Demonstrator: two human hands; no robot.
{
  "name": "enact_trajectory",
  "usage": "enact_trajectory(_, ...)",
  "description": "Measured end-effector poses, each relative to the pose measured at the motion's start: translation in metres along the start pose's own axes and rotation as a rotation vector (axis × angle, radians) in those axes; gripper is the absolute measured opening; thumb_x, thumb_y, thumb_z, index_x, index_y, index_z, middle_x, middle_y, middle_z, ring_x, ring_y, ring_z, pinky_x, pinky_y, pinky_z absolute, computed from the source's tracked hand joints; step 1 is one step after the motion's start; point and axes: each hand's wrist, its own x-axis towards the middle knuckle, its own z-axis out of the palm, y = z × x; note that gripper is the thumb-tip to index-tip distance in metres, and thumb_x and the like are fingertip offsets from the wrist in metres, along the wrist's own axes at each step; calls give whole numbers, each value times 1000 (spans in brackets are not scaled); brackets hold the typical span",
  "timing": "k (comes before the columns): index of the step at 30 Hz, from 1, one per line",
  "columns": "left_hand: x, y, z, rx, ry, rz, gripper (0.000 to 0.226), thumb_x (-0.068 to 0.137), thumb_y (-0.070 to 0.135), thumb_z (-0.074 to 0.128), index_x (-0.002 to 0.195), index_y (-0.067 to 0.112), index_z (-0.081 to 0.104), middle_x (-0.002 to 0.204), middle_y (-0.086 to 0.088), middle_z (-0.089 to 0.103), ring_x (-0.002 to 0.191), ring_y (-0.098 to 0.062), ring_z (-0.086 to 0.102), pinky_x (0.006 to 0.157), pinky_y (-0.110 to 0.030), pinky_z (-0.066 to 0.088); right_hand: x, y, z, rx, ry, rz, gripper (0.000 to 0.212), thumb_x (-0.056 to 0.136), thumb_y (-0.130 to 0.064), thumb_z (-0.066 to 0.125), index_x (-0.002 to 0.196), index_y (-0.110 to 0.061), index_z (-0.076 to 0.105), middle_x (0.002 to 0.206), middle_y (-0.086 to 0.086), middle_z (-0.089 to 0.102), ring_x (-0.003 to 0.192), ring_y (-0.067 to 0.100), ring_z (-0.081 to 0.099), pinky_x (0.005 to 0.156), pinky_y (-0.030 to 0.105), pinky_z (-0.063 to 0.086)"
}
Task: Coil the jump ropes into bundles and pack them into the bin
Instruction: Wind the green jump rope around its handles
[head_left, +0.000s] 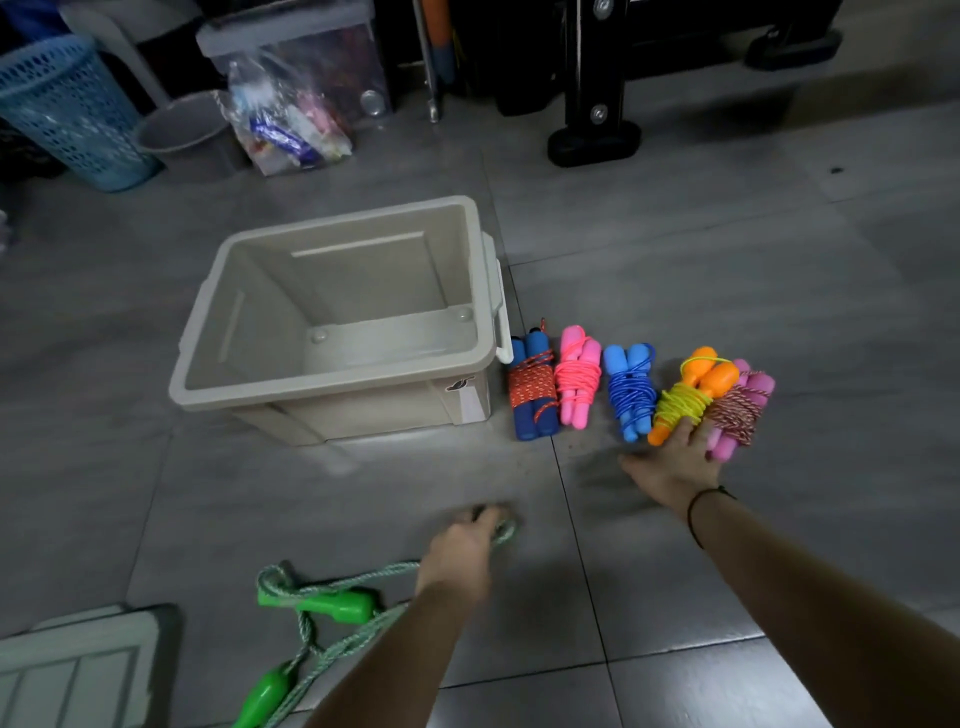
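Left hand (460, 551), blurred in the lower middle of the frame, has its fingers curled round a loop of the green jump rope (332, 605). The rope's loose cord and two green handles trail over the floor tiles toward the lower left. Right hand (675, 467), right of centre, lies flat with fingers spread. Its fingertips (687, 428) touch the lower ends of the orange-handled bundle (691, 389), wound in yellow cord, and the pink-handled bundle (745, 402), wound in red-and-white cord. Leftward from these, in one row on the floor, lie a blue bundle (631, 389), an all-pink bundle (574, 379) and a dark-blue-handled bundle (532, 389) wound in red cord. This last one lies just beside the beige bin (332, 387), which stands open at centre. A pale lid (67, 670) lies in the lower left corner. A blue perforated basket (67, 114), a grey bucket (182, 130) and a clear plastic bag (291, 124) stand at the upper left.
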Motion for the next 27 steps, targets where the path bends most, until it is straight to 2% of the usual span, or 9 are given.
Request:
enact_trajectory(2,4,15,-8,-197,80,11,36,86,27,56,121,35,53,114,-6,66,105,-28,62,89,-34,49,-11,-3,-4,40,19,-55,100,76,-43,67,151,-24,3,158,10,-6,145,35,1,114,53,15)
enact_trajectory(4,8,40,-30,-519,152,-4,20,84,27,65,105,29,66,97,1,72,92,-16,66,84,-27,49,-28,-9,-9,158,-38,-229,91,77,-23,71,150,-22,16,157,8,11,143,27,17,112,38,28)
enact_trajectory(7,4,84,-88,-1040,84,113,22,82,5,69,85,26,66,70,1,64,55,0,58,61,-20,47,-75,-32,-31,698,-577,-404,73,70,15,62,137,-8,42,132,2,55,111,8,54,80,12,47)
enact_trajectory(10,-16,123,-156,-1152,32,263,20,86,3,65,83,23,61,65,-3,57,40,2,48,38,-14,38,-118,-51,-53,735,-888,-491,54,62,5,56,113,-12,61,107,-6,71,105,9,63,86,16,49)
enact_trajectory(13,-54,148,-225,-1280,72,370,15,87,7,65,85,21,62,66,-1,61,45,-7,49,39,-16,39,-152,-73,-85,693,-800,-568,42,79,-16,64,120,-13,60,123,-1,64,115,6,58,105,23,40)
enact_trajectory(17,-119,165,-303,-1335,167,534,14,89,4,61,96,17,60,81,-9,63,63,-10,57,48,-17,47,-186,-94,-139,549,-564,-545,32,98,-32,46,91,-19,74,120,9,65,109,15,59,103,39,43)
enact_trajectory(19,-151,166,-325,-1324,194,581,19,91,7,59,106,18,58,94,-11,62,77,-10,60,58,-22,52,-211,-105,-172,514,-492,-556,37,98,-38,44,91,-19,75,118,10,66,92,16,63,81,29,53)
enact_trajectory(22,-188,155,-328,-1351,216,550,34,93,17,57,124,30,50,103,2,63,86,-9,63,69,-26,52,-252,-123,-222,572,-452,-616,38,102,-25,38,110,1,63,105,13,66,54,1,54,47,10,37)
enact_trajectory(27,-229,147,-307,-1435,168,442,71,67,7,55,134,25,43,105,4,65,75,3,66,63,-16,48,-313,-141,-279,607,-389,-721,26,99,-34,43,89,-19,63,85,8,67,78,25,59,69,40,43)
